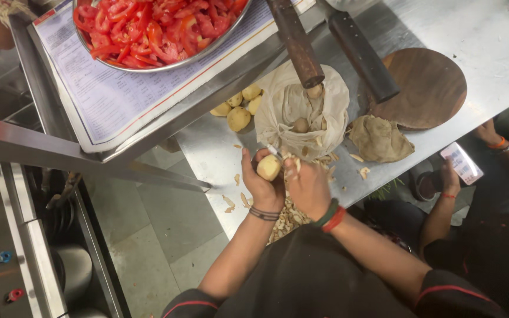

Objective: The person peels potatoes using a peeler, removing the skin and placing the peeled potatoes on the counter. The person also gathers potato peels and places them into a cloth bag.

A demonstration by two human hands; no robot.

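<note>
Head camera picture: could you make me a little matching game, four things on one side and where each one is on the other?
Things:
1. potato being peeled
2. chopped tomatoes
3. phone
4. round wooden board

Places:
A. in a metal bowl on the printed sheet
B. on the steel table, behind the brown cloth
C. in the left hand, with the right hand beside it
D. in another person's hand, at the right

Pairs: 1-C, 2-A, 3-D, 4-B
</note>
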